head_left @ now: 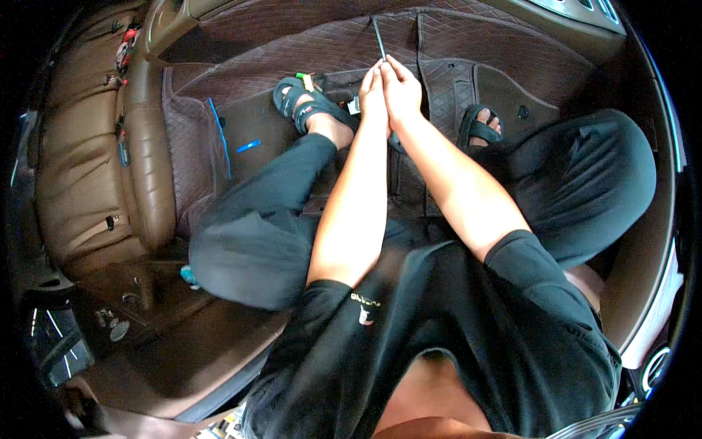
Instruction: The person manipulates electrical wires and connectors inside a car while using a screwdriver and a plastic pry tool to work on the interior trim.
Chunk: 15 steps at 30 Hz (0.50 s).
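My left hand (373, 96) and my right hand (402, 89) are pressed side by side, out in front of me between my feet. Both have their fingers closed around the near end of a thin, dark grey rod (378, 38). Its free length points away from me, leaning slightly left, against the quilted floor lining (314, 40). What lies inside the fingers is hidden. Beside my left wrist is a small white item (355, 105), too small to name.
A brown leather seat (88, 139) runs along the left. On the dark mat lie a small blue pen-shaped object (248, 146) and a long thin blue strip (219, 139). Something green (303, 76) is by my left sandal (294, 99). A door panel (643, 271) borders the right.
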Motion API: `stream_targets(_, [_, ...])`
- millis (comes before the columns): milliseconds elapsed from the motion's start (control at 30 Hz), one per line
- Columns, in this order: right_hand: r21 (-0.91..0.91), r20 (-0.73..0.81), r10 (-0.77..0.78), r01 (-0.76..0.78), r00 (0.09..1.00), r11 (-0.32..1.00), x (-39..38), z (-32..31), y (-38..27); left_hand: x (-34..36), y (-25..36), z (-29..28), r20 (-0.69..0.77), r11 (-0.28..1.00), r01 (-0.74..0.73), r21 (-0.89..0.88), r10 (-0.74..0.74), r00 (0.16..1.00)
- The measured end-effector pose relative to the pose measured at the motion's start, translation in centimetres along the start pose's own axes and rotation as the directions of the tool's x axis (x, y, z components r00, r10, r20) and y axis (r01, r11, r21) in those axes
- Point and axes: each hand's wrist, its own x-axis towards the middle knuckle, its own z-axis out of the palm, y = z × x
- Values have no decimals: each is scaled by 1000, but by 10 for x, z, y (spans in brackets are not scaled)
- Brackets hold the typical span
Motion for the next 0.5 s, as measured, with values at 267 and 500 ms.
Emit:
stream_targets(267, [-124,71,-14,23,997,992,-11,-12,-8,-23,-3,5,-78,999,-16,-37,13,997])
stream_targets(500, [-114,69,-5,12,998,993,-14,-17,-12,-29,-2,8,-72,1000,-18,-26,16,997])
